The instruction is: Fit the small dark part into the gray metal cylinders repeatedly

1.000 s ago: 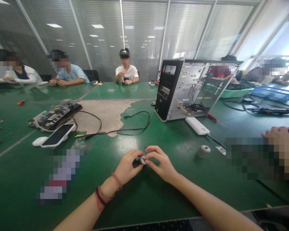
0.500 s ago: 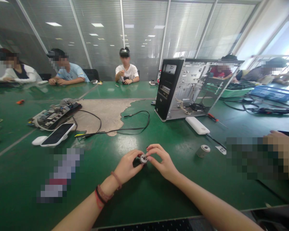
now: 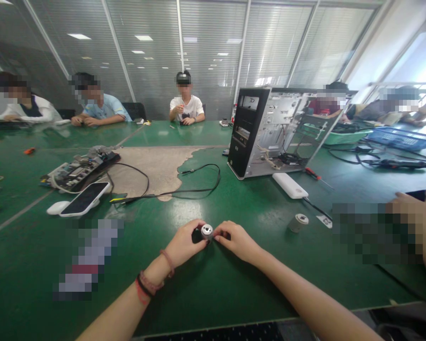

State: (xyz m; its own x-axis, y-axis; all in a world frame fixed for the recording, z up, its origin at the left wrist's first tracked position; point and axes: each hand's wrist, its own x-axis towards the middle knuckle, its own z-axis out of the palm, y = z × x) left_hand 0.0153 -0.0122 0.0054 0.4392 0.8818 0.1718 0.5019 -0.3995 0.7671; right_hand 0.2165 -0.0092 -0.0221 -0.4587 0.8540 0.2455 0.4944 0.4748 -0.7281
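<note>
Turned face-up since half a second ago, the small metal cylinder [image 3: 207, 233] now shows you its pale end, and your right hand [image 3: 239, 242] has dropped beside it. Seen from the head camera, the cylinder is straight ahead of you over the green table [image 3: 199, 293], pinched between the thumb and fingers of your left hand [image 3: 182, 244]; whether it rests on the surface cannot be told. Your right thumb and forefinger come together at its right side, though whether they pinch some tiny part or merely touch the wall is too small to tell. A second cylinder [image 3: 298, 223] stands off to your right, near a white rounded block [image 3: 290, 185], with an open computer case [image 3: 246, 137] beyond. Good handling here likely means a firm left grip that leaves the pale end uncovered, steady wrists, and small, even movements of the right fingertips, as a round casing could twist or slip if squeezed off-centre.
</note>
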